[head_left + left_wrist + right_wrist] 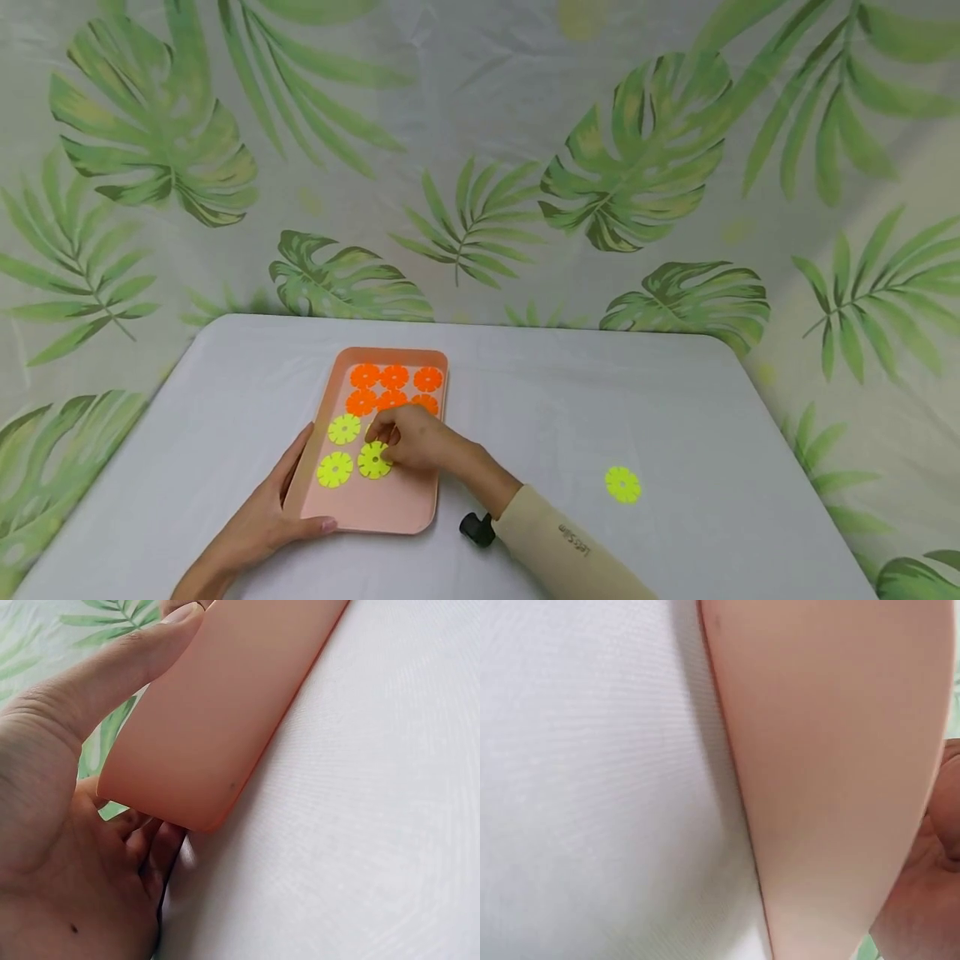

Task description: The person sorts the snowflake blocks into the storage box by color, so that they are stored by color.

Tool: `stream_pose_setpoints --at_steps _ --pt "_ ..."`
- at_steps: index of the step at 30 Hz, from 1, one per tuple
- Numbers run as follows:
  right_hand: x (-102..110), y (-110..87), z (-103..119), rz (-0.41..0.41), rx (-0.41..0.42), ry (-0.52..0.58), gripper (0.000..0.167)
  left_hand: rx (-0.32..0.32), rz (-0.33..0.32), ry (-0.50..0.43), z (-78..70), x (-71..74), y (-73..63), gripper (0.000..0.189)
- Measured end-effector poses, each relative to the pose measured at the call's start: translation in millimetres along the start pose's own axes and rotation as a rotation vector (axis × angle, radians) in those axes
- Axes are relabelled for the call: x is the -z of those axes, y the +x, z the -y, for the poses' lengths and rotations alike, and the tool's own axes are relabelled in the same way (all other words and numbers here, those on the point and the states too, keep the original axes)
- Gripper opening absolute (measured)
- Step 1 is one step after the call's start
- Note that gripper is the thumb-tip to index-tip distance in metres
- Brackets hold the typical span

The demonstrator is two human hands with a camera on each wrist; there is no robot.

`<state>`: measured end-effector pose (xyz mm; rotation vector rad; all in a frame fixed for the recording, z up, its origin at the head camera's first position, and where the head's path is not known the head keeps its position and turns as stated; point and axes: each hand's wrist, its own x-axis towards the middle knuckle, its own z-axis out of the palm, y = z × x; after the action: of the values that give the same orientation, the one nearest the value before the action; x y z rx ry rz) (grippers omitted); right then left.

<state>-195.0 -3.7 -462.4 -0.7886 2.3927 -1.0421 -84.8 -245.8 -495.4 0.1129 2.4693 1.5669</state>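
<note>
A salmon-pink tray [375, 510] rests on the table with several notched plastic discs inside. Orange discs [365, 376] fill two rows at its far end; yellow-green discs [335, 469] lie nearer. My left hand [264, 518] grips the tray's near left corner, its fingers along the left side and thumb at the front edge. In the left wrist view, the thumb [112, 675] lies against the rim. Reaching over the right side, my right hand [414, 435] pinches a yellow-green disc [374, 461] low over the tray, covering part of the rows behind.
Another yellow-green disc [622, 485] lies on the white tabletop [540, 417] to the right. A small black object [476, 529] sits close to the right forearm, partly covered by the sleeve. Behind the table hangs a leaf-patterned cloth [480, 125].
</note>
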Motion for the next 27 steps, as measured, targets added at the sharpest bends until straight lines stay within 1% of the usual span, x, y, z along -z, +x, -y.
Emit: stream_pose_setpoints --at_steps 3,8,13,16,19,23,27 --pt "-2.2 0.7 0.7 -0.015 -0.003 -0.043 0.019 -0.026 0.001 -0.011 0.6 0.3 -0.5 0.122" --pt "-7.2 0.6 1.9 -0.042 -0.02 -0.122 0.02 -0.045 -0.001 -0.015 0.5 -0.3 -0.1 0.122" --pt "-9.7 -0.8 2.6 -0.06 -0.032 -0.138 0.021 -0.011 -0.008 0.006 -1.1 -0.1 1.0 0.122" --pt "-8.8 -1.8 1.8 -0.072 -0.025 -0.103 0.021 0.021 -0.009 0.024 -2.2 0.0 1.6 0.123" --pt "-5.7 -3.3 -0.2 -0.089 0.003 -0.035 0.02 0.045 -0.008 0.034 -3.0 -0.1 2.2 0.124" --pt "1.1 -6.8 -4.2 -0.109 0.059 0.064 0.019 0.053 -0.003 0.021 -2.9 -0.5 2.5 0.124" --pt "10.9 -12.6 -9.3 -0.143 0.109 0.109 0.02 0.058 -0.004 0.019 -2.4 -0.2 1.9 0.124"
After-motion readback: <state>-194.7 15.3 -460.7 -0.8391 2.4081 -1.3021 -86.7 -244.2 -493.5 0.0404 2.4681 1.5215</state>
